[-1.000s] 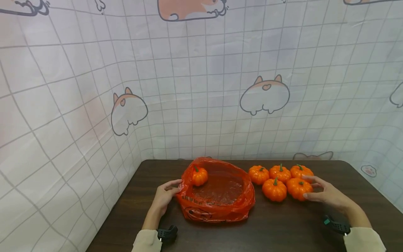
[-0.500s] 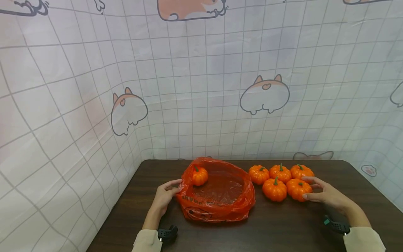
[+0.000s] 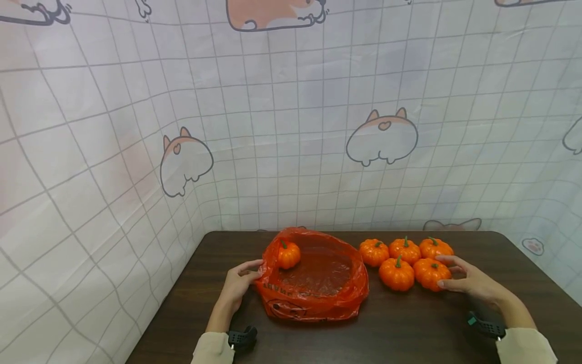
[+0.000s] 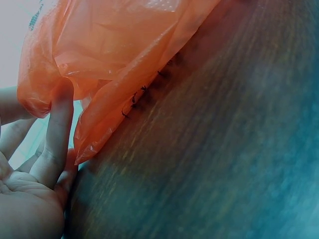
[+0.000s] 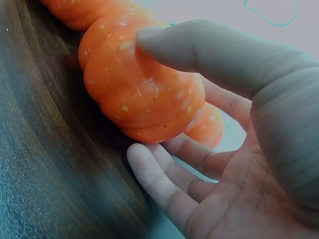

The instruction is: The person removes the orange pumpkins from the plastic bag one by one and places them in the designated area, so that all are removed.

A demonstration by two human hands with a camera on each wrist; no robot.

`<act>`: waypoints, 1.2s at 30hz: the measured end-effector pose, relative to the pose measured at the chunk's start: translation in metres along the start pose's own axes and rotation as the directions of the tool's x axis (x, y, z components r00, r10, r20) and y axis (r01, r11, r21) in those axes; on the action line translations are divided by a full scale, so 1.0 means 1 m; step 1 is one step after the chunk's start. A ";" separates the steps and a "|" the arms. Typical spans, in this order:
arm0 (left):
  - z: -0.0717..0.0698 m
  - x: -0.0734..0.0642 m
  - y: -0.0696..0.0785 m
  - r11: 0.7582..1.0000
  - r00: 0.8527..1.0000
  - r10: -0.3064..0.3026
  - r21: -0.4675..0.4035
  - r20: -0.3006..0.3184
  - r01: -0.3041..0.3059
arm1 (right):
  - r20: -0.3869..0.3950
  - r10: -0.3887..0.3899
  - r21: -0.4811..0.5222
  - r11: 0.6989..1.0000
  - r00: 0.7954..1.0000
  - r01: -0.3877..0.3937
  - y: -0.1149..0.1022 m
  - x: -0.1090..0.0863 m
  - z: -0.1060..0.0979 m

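A red plastic bag [image 3: 318, 309] stands on the dark wooden table with its mouth spread wide. Inside, against its left wall, sits a small orange pumpkin [image 3: 289, 256] with a green stem. At the bag's left edge my left hand [image 3: 239, 283] pinches the plastic; in the left wrist view a fingertip goes under a fold of the bag [image 4: 119, 45]. My right hand [image 3: 475, 283] holds the front right pumpkin [image 3: 431, 274] of a group. The right wrist view has the thumb on that pumpkin [image 5: 139, 84], other fingers around its side and underside.
Several more pumpkins [image 3: 396, 274] stand close together, right of the bag and touching or nearly touching the held one. Behind the table [image 3: 386, 333] hangs a white gridded cloth [image 3: 295, 126] with cartoon dogs. Both wrists wear black bands [image 3: 243, 337].
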State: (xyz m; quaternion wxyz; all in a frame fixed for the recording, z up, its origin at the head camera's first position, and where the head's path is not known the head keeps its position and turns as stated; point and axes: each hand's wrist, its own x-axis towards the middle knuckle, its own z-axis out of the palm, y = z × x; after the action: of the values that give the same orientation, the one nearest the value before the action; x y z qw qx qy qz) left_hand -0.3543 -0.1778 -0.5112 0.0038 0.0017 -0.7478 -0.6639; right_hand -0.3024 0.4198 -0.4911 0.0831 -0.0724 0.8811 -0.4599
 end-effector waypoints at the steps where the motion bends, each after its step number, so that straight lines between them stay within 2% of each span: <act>1: 0.000 0.000 0.000 1.000 1.000 0.001 -0.001 0.000 -0.001 | 0.001 0.002 0.003 1.000 1.000 -0.002 0.000 0.000 0.000; 19: 0.001 0.002 -0.001 1.000 1.000 -0.012 0.010 -0.009 0.012 | 0.010 0.021 0.041 0.999 1.000 -0.021 -0.005 -0.001 0.000; 23: 0.000 0.002 -0.002 1.000 1.000 -0.014 0.011 -0.012 0.014 | -0.005 0.040 0.008 0.999 0.999 -0.040 -0.009 0.001 -0.002; 30: -0.001 0.001 -0.002 1.000 1.000 -0.008 0.005 -0.014 0.008 | -0.077 0.029 -0.057 0.998 0.997 -0.033 -0.035 0.001 -0.008; 33: 0.000 0.002 -0.002 1.000 1.000 -0.011 -0.001 -0.014 0.011 | -0.128 -0.027 -0.106 0.994 0.991 0.014 -0.053 -0.003 -0.008; 36: 0.000 0.002 -0.002 1.000 1.000 -0.007 -0.003 -0.011 0.007 | -0.174 -0.118 -0.148 0.985 0.978 0.092 -0.075 -0.008 -0.005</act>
State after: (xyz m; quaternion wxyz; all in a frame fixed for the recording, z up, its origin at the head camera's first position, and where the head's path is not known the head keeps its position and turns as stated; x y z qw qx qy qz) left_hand -0.3559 -0.1781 -0.5130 0.0056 0.0079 -0.7470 -0.6648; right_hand -0.2918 0.3832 -0.4262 -0.0275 -0.0822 0.9099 -0.4057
